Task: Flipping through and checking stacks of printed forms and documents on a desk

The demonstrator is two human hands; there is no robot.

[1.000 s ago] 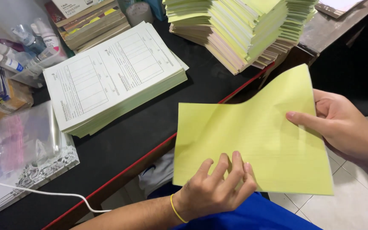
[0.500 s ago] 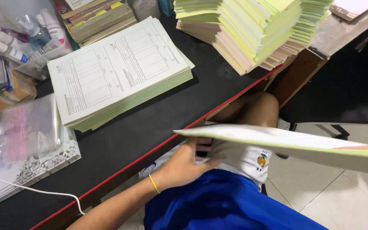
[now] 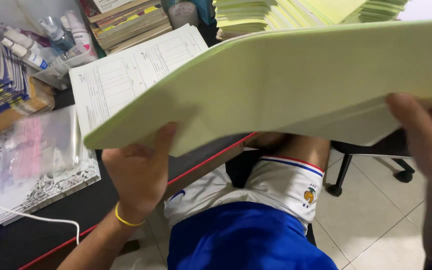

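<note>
- Sheets (image 3: 286, 85), a pale green bundle, sit raised between our two hands, above our lap and the desk (image 3: 41, 230) edge, nearly level and bowed a little along the middle.
- We judge the step in hand to be lifting and squaring this bundle; a next move would call for both ends kept even so no sheet slips out.
- Our left hand (image 3: 138, 175) grips the near-left edge from below, thumb up against the underside, fingers closed on the bundle; a yellow band (image 3: 126, 220) rings the wrist.
- Our right hand (image 3: 426, 135) clamps the right end, thumb on the underside, the rest blurred but closed on the paper.
- Beyond the bundle, a stack of white forms (image 3: 126, 75) lies flat on the desk, with piled green pads (image 3: 276, 15) behind it.
- Plastic sleeves (image 3: 41, 145) and a white cable (image 3: 31, 217) lie at the left.
</note>
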